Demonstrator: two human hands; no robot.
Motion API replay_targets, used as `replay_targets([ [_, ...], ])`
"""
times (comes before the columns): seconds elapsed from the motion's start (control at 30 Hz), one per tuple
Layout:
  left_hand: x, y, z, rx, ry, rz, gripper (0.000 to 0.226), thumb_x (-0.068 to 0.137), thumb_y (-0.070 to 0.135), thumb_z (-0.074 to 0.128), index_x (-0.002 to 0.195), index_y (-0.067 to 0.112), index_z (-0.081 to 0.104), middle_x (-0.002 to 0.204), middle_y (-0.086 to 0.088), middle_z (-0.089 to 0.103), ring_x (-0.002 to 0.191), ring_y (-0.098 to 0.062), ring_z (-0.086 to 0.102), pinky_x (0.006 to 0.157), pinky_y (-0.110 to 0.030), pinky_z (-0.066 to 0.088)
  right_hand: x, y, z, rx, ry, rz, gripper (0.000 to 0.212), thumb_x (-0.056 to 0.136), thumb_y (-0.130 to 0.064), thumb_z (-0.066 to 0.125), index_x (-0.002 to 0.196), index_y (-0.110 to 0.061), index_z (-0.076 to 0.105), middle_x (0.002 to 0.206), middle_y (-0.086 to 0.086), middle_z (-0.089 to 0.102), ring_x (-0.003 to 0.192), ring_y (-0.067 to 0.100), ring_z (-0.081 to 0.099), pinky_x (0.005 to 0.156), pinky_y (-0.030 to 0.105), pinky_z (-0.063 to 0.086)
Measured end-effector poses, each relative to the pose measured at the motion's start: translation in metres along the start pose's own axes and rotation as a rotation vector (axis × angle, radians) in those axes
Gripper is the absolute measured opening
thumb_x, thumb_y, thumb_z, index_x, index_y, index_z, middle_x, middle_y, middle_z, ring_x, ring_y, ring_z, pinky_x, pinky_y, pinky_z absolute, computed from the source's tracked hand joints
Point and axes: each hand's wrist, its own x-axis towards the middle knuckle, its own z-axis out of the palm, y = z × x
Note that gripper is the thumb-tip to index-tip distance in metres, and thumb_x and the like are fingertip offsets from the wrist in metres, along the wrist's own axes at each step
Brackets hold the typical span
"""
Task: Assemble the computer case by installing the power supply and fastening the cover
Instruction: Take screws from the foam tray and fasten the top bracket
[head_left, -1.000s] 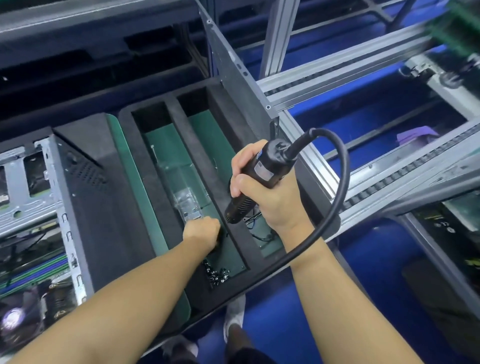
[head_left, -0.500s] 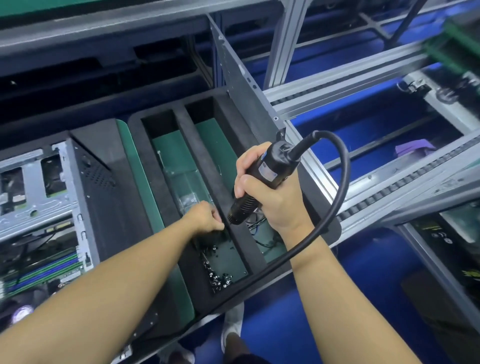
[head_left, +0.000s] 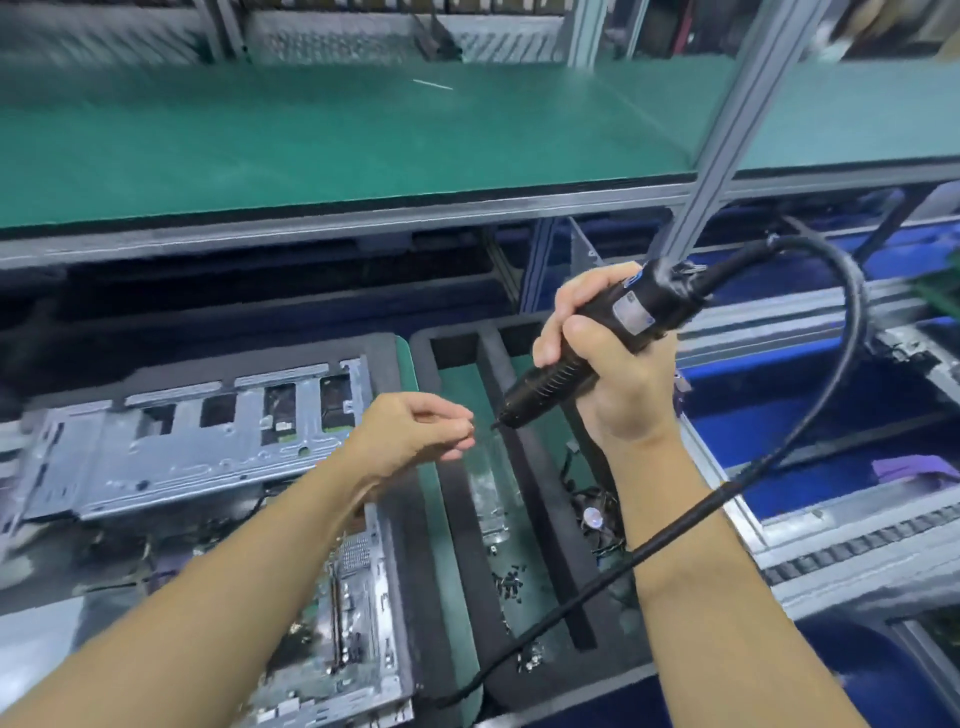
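Grips the electric screwdriver (head_left: 638, 313) in the right hand (head_left: 621, 387), bit aimed down-left near the left hand (head_left: 410, 436), fingertips pinched together; cannot tell whether holding anything. Has the open computer case (head_left: 197, 457) lying lower left, just beside the foam tray (head_left: 462, 525) of loose screws (head_left: 511, 579).

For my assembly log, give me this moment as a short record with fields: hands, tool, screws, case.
right hand: grips the electric screwdriver, tip pointing down-left
left hand: fingers pinched together beside the tip; contents too small to tell
screws: loose pile in a foam tray compartment
computer case: open, left of the tray
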Motion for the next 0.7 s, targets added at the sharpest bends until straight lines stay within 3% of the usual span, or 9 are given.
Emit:
replay_targets([
  [0.2, -0.040, 0.005, -0.046, 0.065, 0.077, 0.131, 0.012, 0.080, -0.011, 0.074, 0.084, 0.000, 0.070, 0.077, -0.023, 0.073, 0.071, -0.027, 0.075, 0.063, -0.024, 0.058, 0.009, 0.007, 0.072, 0.113, -0.109, -0.010, 0.017, 0.078, -0.005, 0.061, 0.087, -0.020, 0.063, 0.080, 0.005, 0.059, 0.053, 0.023, 0.055, 0.059, 0.036, 0.047],
  [0.33, -0.058, -0.001, -0.069, 0.027, 0.111, 0.161, 0.019, 0.077, -0.011, 0.076, 0.075, 0.007, 0.071, 0.078, -0.023, 0.073, 0.074, -0.031, 0.075, 0.062, -0.027, 0.059, 0.006, 0.017, 0.107, 0.154, -0.137, 0.023, 0.017, 0.078, -0.004, 0.058, 0.093, -0.009, 0.051, 0.080, 0.006, 0.057, 0.051, 0.022, 0.054, 0.057, 0.034, 0.047],
  [0.53, -0.078, -0.003, -0.087, 0.015, 0.092, 0.219, 0.009, 0.070, 0.014, 0.080, 0.076, 0.019, 0.076, 0.082, -0.020, 0.075, 0.079, -0.032, 0.075, 0.070, -0.029, 0.060, 0.000, 0.027, 0.130, 0.157, -0.165, 0.042, 0.015, 0.077, -0.002, 0.058, 0.086, -0.013, 0.059, 0.079, 0.011, 0.054, 0.050, 0.024, 0.052, 0.057, 0.034, 0.046],
  [0.7, -0.087, -0.006, -0.090, -0.033, 0.096, 0.238, 0.008, 0.070, 0.016, 0.077, 0.078, 0.017, 0.078, 0.083, -0.020, 0.075, 0.076, -0.030, 0.075, 0.070, -0.028, 0.060, -0.004, 0.028, 0.137, 0.146, -0.183, 0.035, 0.018, 0.078, -0.001, 0.058, 0.085, -0.017, 0.062, 0.079, 0.010, 0.055, 0.050, 0.024, 0.052, 0.057, 0.034, 0.048],
])
